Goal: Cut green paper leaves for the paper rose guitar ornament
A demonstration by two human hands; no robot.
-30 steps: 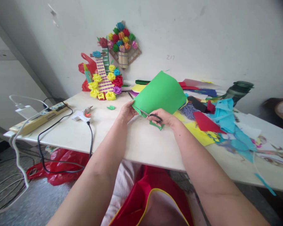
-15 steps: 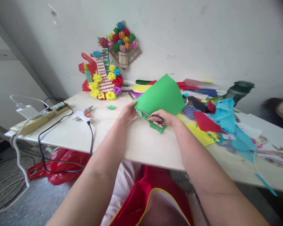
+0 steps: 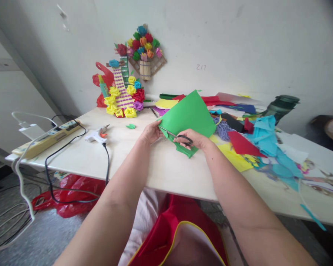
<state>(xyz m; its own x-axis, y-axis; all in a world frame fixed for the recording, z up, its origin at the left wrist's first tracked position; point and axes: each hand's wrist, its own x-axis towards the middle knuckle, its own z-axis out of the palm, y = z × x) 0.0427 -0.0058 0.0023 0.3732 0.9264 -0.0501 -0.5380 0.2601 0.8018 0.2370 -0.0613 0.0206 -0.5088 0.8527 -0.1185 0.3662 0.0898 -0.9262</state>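
Observation:
A large sheet of green paper (image 3: 190, 112) is held up over the table, its lower edge cut ragged. My left hand (image 3: 152, 132) pinches its left corner between thumb and fingers. In my right hand (image 3: 192, 138) is a pair of scissors (image 3: 188, 141) with black handles, my fingers closed through the loops. The blades lie along the paper's lower left edge, pointing at my left fingertips. Below the scissors a partly cut strip of the green paper hangs down. A small green scrap (image 3: 130, 126) rests on the table to the left.
At left are a white glue gun (image 3: 96, 136) and a power strip (image 3: 48, 138) with trailing cords. Paper flowers (image 3: 131, 89) decorate a model by the wall. Coloured paper, purple yarn (image 3: 223, 130), blue scraps (image 3: 265, 136) and a dark bottle (image 3: 281, 107) crowd the right side.
The green sheet has tilted and its top edge has dropped slightly. Both hands stay almost in place, and the scissor handles have shifted a little.

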